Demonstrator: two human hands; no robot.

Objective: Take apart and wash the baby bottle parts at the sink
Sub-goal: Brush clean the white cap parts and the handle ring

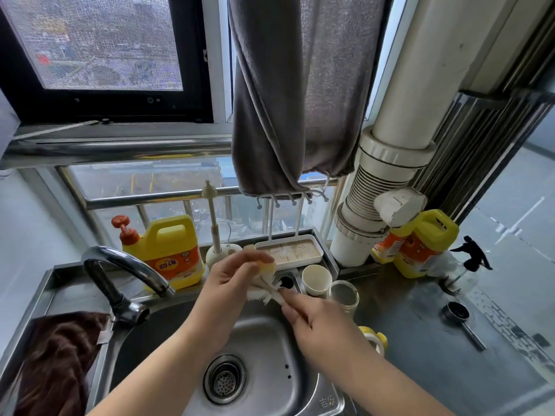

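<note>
Over the sink (264, 349), both hands meet just above the basin's back edge. Her left hand (231, 283) curls its fingers round a small yellowish bottle part (267, 268) — a teat or collar, I cannot tell which — holding it up with its mouth turned toward her right. The right hand (315, 322) pinches the handle of a white bristle brush (264, 291), and the brush's long axis runs from that grip up and leftward, its bristled head lying right against the underside of the held part. So the part sits up and to the left of the brushing grip, touching the bristles, and the next stroke, I'd judge, has to follow that same slanted line into the opening. Off to the right on the desk stand a glass bottle body (344, 295) and a cream cup (316, 279), side by side, seemingly waiting their turn.
</note>
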